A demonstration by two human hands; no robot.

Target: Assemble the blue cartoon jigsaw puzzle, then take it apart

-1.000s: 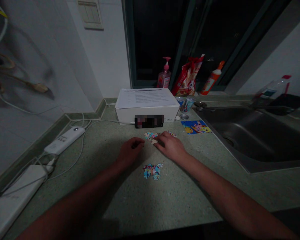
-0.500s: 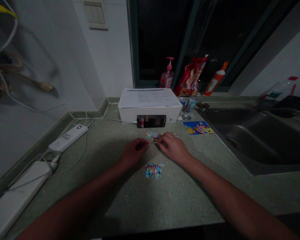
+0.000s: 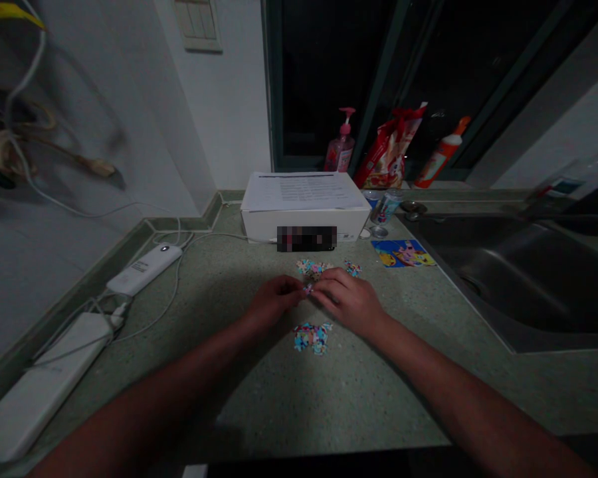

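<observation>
My left hand (image 3: 278, 300) and my right hand (image 3: 351, 300) meet over the counter, fingertips pinched on a small jigsaw puzzle piece (image 3: 308, 289) between them. Fingers hide part of it. Just beyond them lies a pile of loose puzzle pieces (image 3: 311, 267), partly covered by my right hand. A smaller cluster of pieces (image 3: 353, 267) sits to the right of that pile. Nearer to me, a patch of puzzle pieces (image 3: 311, 338) lies on the counter, seemingly joined in part. A colourful cartoon picture card (image 3: 402, 253) rests to the right, beside the sink.
A white box (image 3: 303, 218) with a printed sheet (image 3: 306, 191) on top stands behind, a dark phone-like object (image 3: 306, 239) leaning on it. Left are a power bank (image 3: 144, 269), a white power strip (image 3: 50, 385) and cables. A can (image 3: 386, 207) and sink (image 3: 503, 279) are right.
My fingertips have come together on the puzzle piece, the left hand closing in towards the right. The view has shifted slightly, so the scene sits a little further right.
</observation>
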